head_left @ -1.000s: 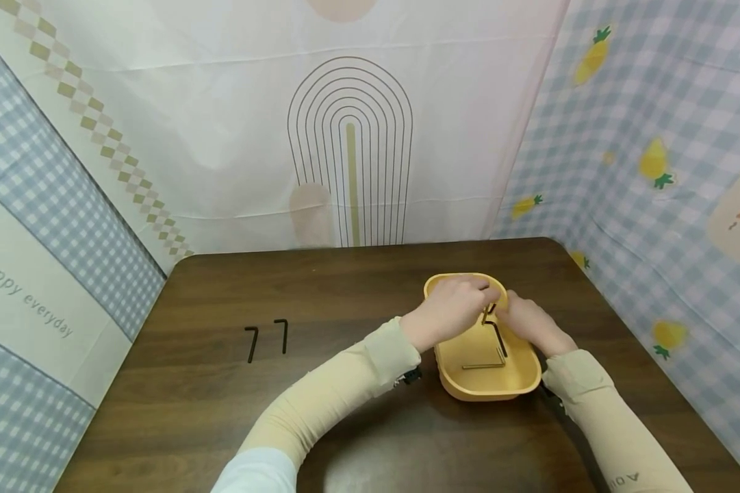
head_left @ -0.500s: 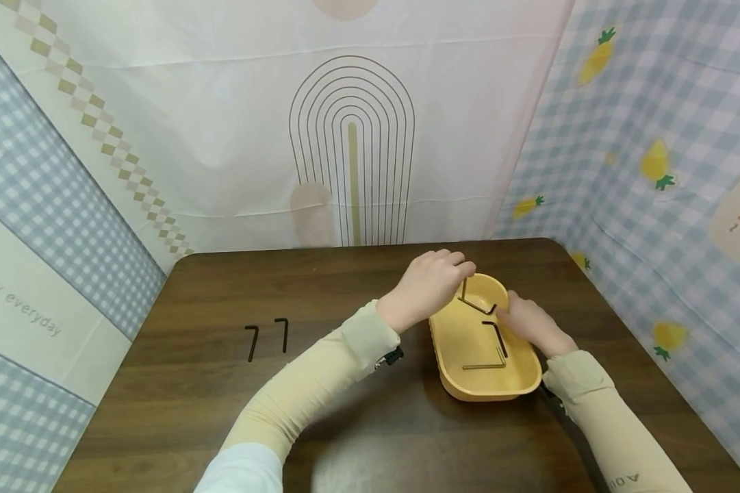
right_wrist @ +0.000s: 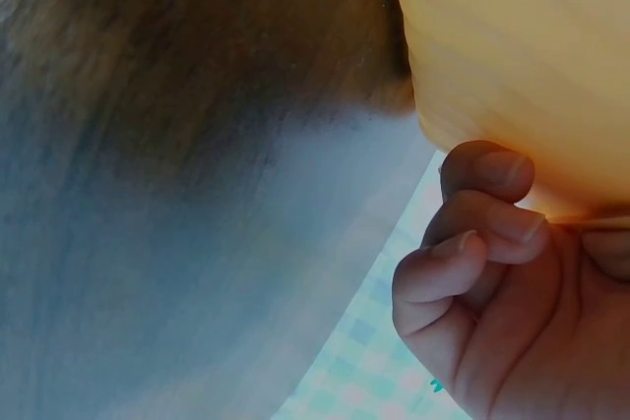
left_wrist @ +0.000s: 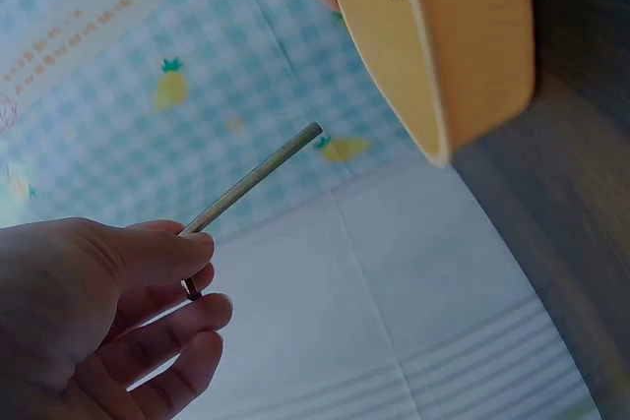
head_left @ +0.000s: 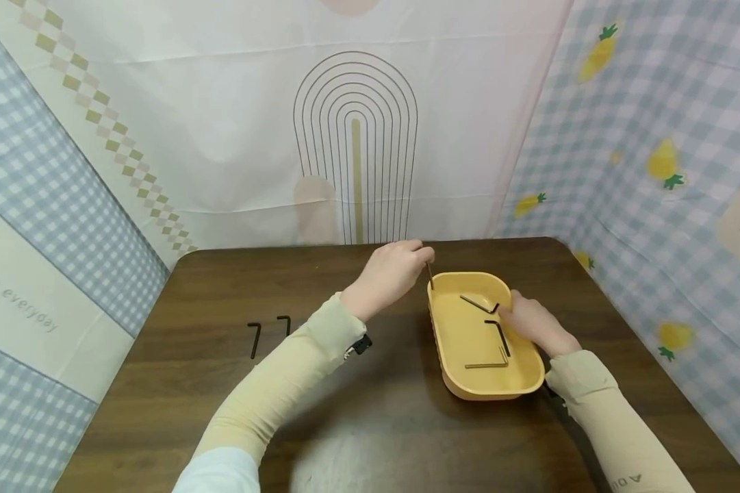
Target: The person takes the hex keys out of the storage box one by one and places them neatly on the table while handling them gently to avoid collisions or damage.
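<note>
My left hand [head_left: 391, 277] pinches a bronze-coloured hex key [left_wrist: 251, 182] between thumb and fingers, just outside the upper left rim of the yellow basket [head_left: 462, 329]. In the left wrist view the key's long arm points up and right, apart from the basket. My right hand [head_left: 532, 322] grips the basket's right rim, with fingers curled against its outer wall in the right wrist view. Inside the basket lie a black hex key [head_left: 501, 339], a bronze-coloured hex key [head_left: 485, 365] and another hex key [head_left: 477, 304] with a dark short end.
Two black hex keys lie on the left of the dark wooden table [head_left: 370, 438]: one hex key [head_left: 256, 340] in full view, the other hex key [head_left: 288, 326] partly covered by my left forearm. Patterned cloth hangs behind the table and along both sides.
My left hand has lifted the bronze-coloured hex key out of the basket and moved left past its rim. My right hand keeps its grip on the basket.
</note>
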Demonstrator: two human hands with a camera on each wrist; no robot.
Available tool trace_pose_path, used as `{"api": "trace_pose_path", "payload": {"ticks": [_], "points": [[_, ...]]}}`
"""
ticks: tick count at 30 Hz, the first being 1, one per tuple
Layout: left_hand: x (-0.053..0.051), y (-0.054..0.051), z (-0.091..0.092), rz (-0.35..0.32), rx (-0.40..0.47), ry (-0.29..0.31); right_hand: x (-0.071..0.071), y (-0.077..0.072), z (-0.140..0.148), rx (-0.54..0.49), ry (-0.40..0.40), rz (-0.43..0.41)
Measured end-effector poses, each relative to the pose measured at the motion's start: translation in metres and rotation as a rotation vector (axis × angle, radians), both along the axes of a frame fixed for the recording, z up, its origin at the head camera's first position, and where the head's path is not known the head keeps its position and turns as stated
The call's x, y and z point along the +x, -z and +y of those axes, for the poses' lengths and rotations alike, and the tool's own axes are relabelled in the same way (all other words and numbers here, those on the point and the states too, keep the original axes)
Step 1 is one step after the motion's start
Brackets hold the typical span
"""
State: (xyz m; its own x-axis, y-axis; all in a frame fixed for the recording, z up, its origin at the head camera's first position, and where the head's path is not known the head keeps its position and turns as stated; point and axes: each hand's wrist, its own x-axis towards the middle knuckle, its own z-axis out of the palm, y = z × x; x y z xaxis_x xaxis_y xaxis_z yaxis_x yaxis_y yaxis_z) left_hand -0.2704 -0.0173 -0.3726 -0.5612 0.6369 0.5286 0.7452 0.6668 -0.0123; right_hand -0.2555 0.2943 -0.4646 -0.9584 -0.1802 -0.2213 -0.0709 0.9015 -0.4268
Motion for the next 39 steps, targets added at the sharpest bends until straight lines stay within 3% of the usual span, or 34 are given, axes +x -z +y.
{"api": "trace_pose_path", "payload": {"ticks": [19, 31, 39], "points": [[-0.005, 0.003, -0.077, 0.024, 0.048, -0.056, 0.001, 0.0, 0.004, -0.016, 0.01, -0.009], [0.01, 0.013, -0.138, -0.095, 0.044, -0.163, 0.001, 0.001, 0.003, -0.025, -0.008, 0.008], [0.018, 0.02, -0.155, -0.162, 0.024, -0.174, 0.002, 0.003, 0.005, -0.039, -0.013, 0.005]]}}
